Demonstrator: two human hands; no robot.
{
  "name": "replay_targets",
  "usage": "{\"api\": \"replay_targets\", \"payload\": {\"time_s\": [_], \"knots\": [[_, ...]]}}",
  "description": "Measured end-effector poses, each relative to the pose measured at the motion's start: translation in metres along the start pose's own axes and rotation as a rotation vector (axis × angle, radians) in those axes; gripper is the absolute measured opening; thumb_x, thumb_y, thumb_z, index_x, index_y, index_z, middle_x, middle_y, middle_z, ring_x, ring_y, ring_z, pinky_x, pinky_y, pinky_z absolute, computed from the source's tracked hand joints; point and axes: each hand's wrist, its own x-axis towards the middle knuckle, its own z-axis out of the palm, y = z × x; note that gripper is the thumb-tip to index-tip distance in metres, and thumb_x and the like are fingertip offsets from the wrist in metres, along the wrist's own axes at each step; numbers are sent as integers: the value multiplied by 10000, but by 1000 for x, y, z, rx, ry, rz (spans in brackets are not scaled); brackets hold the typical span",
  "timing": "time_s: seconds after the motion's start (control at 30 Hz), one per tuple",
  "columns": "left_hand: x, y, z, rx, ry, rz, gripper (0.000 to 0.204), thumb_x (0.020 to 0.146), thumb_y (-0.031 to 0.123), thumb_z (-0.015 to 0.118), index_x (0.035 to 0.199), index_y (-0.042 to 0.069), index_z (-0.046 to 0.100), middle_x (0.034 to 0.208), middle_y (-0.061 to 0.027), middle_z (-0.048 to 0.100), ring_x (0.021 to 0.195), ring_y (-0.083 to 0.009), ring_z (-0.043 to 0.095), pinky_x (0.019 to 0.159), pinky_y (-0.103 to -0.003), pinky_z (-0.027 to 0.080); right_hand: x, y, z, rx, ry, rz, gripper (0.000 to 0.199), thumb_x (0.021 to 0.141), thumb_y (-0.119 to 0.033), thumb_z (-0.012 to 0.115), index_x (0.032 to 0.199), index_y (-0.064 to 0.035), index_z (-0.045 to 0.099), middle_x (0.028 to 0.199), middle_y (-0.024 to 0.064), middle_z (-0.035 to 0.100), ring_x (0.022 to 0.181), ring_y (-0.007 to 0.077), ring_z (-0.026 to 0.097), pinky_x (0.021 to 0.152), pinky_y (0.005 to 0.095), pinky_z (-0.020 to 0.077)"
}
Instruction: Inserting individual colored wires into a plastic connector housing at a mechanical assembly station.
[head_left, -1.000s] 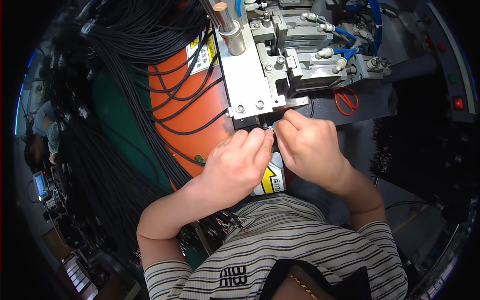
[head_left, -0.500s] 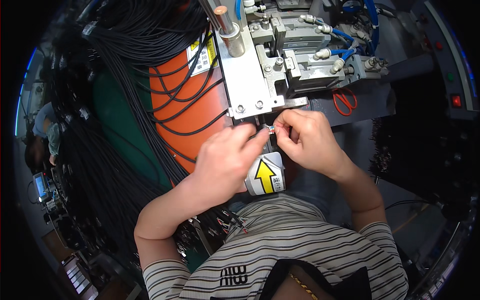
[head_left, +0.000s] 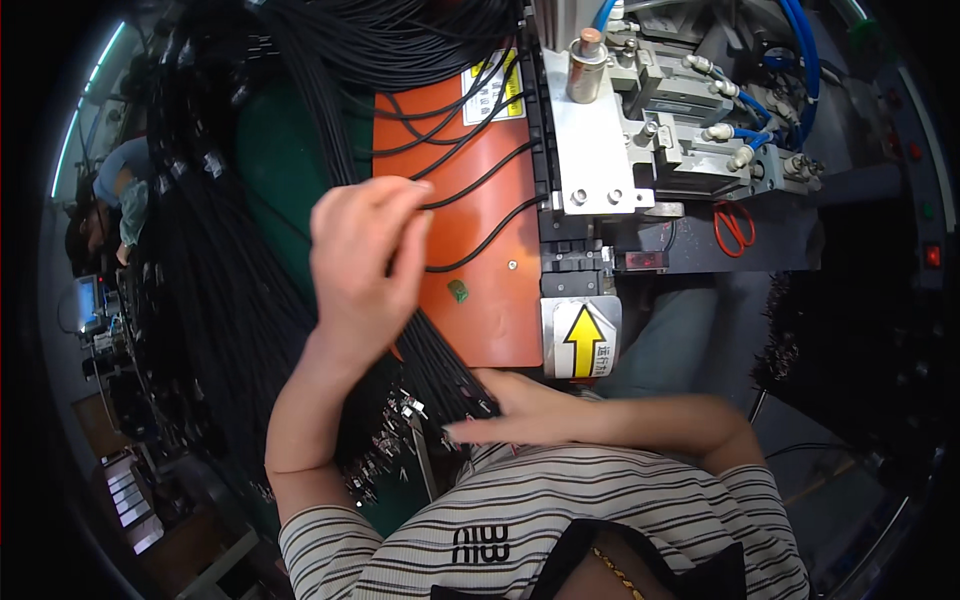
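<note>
My left hand [head_left: 365,255] hovers over the left part of an orange plate [head_left: 490,320], its thumb and forefinger apart. Thin black cables [head_left: 480,235] cross the plate beside its fingertips, and I see nothing held in it. Low in front of my body, my right hand [head_left: 535,410] reaches left with fingers stretched out, at the near end of a black cable bundle [head_left: 440,360]. Its fingers lie beside the stripped, tipped cable ends, some hidden under it. A black slotted track [head_left: 570,260] runs along the plate's right edge, ending at a metal cover with a yellow arrow [head_left: 584,340].
Metal clamps and cylinders with blue air hoses [head_left: 745,130] stand at far right, behind a silver plate [head_left: 590,150]. Red-handled loops [head_left: 733,230] lie on the grey surface. More hanging cables [head_left: 220,300] fill the left. Another person [head_left: 125,190] sits at far left.
My hands have parted from the small connector they held at the track. The left went left over the plate; the right dropped to the bundle's ends. The view has shifted, so the machine sits further right.
</note>
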Motion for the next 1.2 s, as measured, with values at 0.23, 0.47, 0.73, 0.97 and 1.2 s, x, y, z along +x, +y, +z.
{"api": "replay_targets", "payload": {"time_s": [0.23,0.47,0.73,0.97,1.2], "knots": [[-38,-36,-41,-100,66,-340,244,828,-44,659,1069,0,662,934,-68,660,878,-159,638,785,-269,479,46,9,16,-50,-26,281,279,922,-258,613,1032,-4,580,700,42,623,495,97,549,425,231,409],[-70,-39,-59,-123,-186,-541,204,845,-20,656,1049,-17,654,850,-81,636,739,-145,622,664,-250,471,-18,-22,-21,489,-152,139,260,969,-193,523,1087,37,552,752,77,615,467,89,535,441,222,392],[-68,9,-34,-425,-479,-347,221,775,48,722,982,26,648,930,-111,633,930,-298,604,839,-381,451,-26,-11,-11,316,181,-187,374,958,-220,563,1210,56,567,1000,94,647,715,119,611,639,225,482],[-67,4,-8,-53,-198,-126,340,639,60,756,923,16,575,899,-114,572,862,-326,574,801,-446,432,-37,-20,-6,195,122,36,381,972,-218,539,1274,13,547,990,27,607,830,94,559,770,259,461],[-53,33,-13,-266,-388,-162,373,645,42,707,981,-10,554,875,-132,552,748,-326,569,632,-389,465,-13,-5,-1,589,-67,149,173,964,-185,551,951,-14,577,986,95,611,997,169,584,923,322,440]]}}
